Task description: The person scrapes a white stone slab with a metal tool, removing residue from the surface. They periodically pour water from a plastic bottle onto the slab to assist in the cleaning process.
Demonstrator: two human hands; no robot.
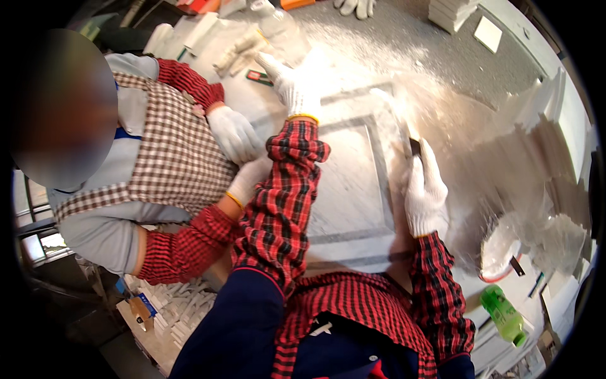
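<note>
A white marble panel [350,170] with a grey inlaid border lies in front of me on the work table. My left hand [295,88], in a white knit glove, reaches over its far left part. One finger stretches out toward a small red and green box [259,78]; glare washes out the others. My right hand [426,197], gloved too, is at the panel's right edge. It is closed on a small dark flat blade [415,147], whose exact kind I cannot make out.
At left a co-worker in a checked apron [177,145] rests gloved hands [235,134] near my left arm. Clear plastic film [454,126] and stacked slabs [536,151] stand right. A green bottle [503,314] lies lower right; white strips [183,309] fill the lower left.
</note>
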